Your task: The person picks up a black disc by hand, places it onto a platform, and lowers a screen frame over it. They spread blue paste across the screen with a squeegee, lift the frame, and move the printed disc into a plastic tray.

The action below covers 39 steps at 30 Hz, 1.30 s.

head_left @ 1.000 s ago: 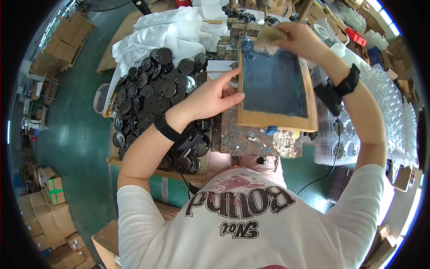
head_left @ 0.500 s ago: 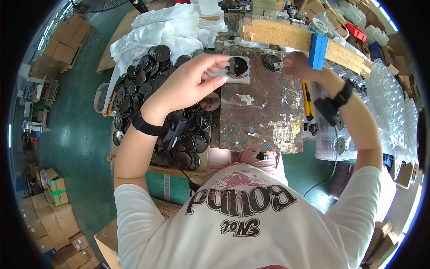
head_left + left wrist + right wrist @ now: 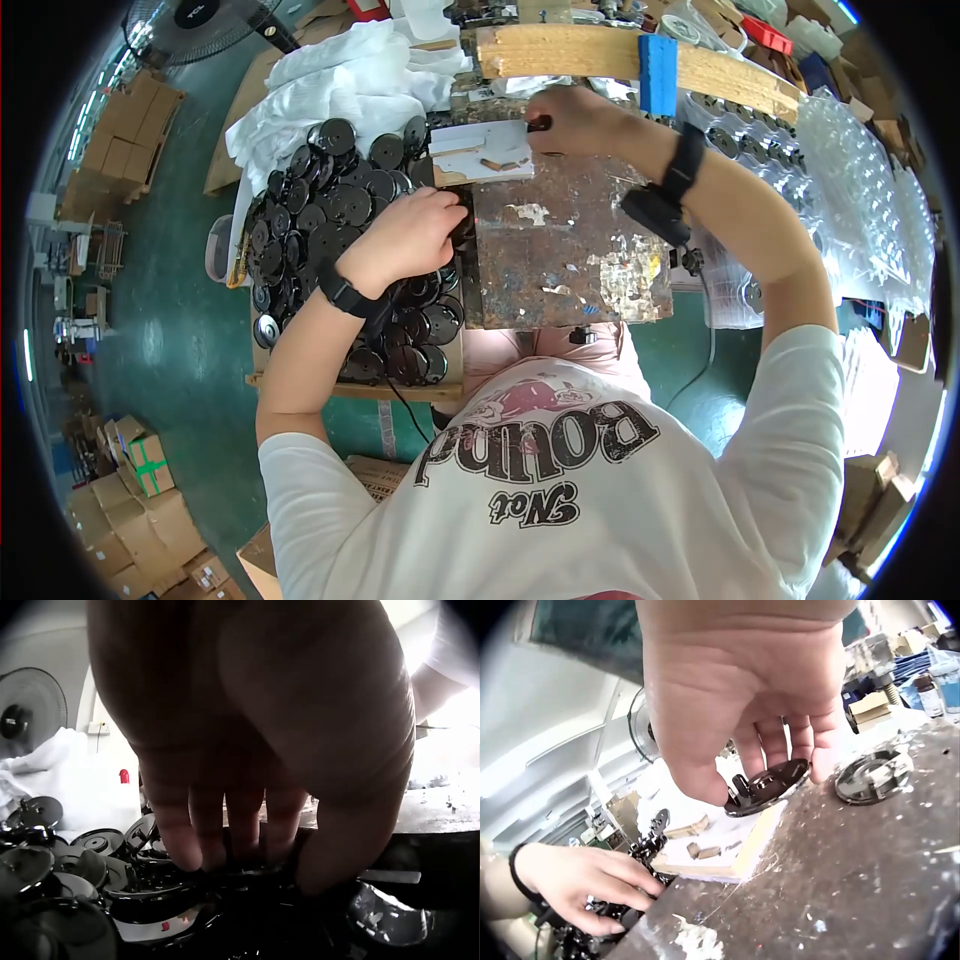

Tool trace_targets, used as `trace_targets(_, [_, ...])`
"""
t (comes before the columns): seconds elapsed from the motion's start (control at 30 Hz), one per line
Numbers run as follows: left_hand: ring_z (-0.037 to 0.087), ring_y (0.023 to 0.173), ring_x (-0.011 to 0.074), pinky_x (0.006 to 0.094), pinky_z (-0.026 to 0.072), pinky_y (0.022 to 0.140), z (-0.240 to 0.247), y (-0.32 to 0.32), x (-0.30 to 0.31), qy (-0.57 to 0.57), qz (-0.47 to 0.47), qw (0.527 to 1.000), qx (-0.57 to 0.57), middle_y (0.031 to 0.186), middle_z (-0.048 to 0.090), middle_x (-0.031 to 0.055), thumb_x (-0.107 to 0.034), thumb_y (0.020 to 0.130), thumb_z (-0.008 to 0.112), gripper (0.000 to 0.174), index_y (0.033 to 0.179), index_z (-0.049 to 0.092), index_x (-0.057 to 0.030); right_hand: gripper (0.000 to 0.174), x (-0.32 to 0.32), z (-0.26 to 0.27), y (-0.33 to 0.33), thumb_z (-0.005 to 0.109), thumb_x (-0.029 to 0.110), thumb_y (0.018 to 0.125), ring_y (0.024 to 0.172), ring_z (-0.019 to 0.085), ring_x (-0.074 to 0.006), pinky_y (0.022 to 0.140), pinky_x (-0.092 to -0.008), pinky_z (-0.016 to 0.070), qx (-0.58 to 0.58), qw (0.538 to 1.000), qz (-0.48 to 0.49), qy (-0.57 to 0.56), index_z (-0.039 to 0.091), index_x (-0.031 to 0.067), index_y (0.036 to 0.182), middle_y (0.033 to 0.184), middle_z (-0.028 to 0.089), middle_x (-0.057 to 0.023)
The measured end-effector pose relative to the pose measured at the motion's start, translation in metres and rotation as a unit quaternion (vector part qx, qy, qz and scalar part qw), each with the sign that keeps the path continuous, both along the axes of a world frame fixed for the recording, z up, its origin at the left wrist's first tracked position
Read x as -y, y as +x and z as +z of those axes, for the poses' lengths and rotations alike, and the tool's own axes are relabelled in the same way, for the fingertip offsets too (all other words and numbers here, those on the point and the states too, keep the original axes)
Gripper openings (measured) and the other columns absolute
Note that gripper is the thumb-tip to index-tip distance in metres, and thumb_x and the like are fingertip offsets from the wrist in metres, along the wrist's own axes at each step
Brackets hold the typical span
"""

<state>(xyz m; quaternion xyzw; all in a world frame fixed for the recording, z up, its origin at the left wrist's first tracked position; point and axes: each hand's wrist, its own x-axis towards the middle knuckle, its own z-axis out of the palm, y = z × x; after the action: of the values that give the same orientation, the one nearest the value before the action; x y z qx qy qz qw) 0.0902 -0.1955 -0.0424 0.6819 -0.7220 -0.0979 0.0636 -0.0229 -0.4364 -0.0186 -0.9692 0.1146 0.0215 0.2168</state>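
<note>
I'm seeing right hand [image 3: 742, 697] pinching a black disc [image 3: 769, 787] over the white block [image 3: 705, 855]; left hand [image 3: 410, 240] curling round a pile disc [image 3: 255, 876].

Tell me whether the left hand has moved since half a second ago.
Yes. The left hand has pulled back from the white plate toward the person, onto the black discs beside the stained board.

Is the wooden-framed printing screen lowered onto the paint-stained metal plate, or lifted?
Lifted. The wooden-framed printing screen stands tipped up at the bench's far edge, and the paint-stained metal plate lies uncovered in front of it.
</note>
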Motion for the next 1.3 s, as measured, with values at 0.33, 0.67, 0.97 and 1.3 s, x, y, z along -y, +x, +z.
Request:
trace_targets(0.33, [0.055,0.066,0.0157,0.0263,0.0444,0.063,-0.008,0.030,0.001,-0.043,0.170,0.955,-0.239,0.078,0.061,0.0060,-0.013,0.082,0.061,0.019,0.096,0.061,-0.0002,0.032,0.094,0.042,-0.163,0.066,0.023,0.073,0.075,0.058,-0.0174,0.069,-0.0277,0.0473,0.027,0.986,-0.165,0.023,0.060,0.0024,0.097,0.082,0.062,-0.0082])
trace_targets(0.67, [0.053,0.073,0.0049,0.0194,0.0430,0.059,0.022,0.030,0.012,0.000,0.252,0.874,-0.415,0.086,0.059,-0.0011,-0.008,0.082,0.060,0.030,0.111,0.056,-0.0046,0.040,0.187,-0.011,-0.271,0.066,0.030,0.068,0.084,0.061,-0.0249,0.078,-0.0352,0.0473,-0.022,0.962,-0.259,-0.090,0.062,0.0060,0.100,0.092,0.065,-0.0112])
trace_targets(0.97, [0.057,0.069,0.0085,0.0225,0.0488,0.060,0.016,0.013,0.057,-0.048,0.203,0.870,-0.447,0.097,0.060,0.0060,-0.009,0.082,0.060,0.037,0.118,0.054,-0.0088,0.029,0.170,0.025,-0.247,0.060,0.017,0.082,0.084,0.058,-0.0147,0.077,-0.0290,0.0466,0.052,0.956,-0.287,-0.019,0.058,-0.0009,0.104,0.095,0.063,-0.0086])
trace_targets(1.3, [0.055,0.093,0.0267,0.0344,0.0435,0.084,-0.018,0.023,0.103,-0.159,0.101,0.978,-0.093,0.105,0.058,0.0125,-0.022,0.077,0.065,0.043,0.116,0.055,-0.0094,0.030,0.090,0.090,-0.164,0.060,0.016,0.082,0.085,0.059,-0.0149,0.075,-0.0281,0.0463,0.161,0.974,-0.151,-0.060,0.058,0.0012,0.108,0.094,0.063,-0.0085])
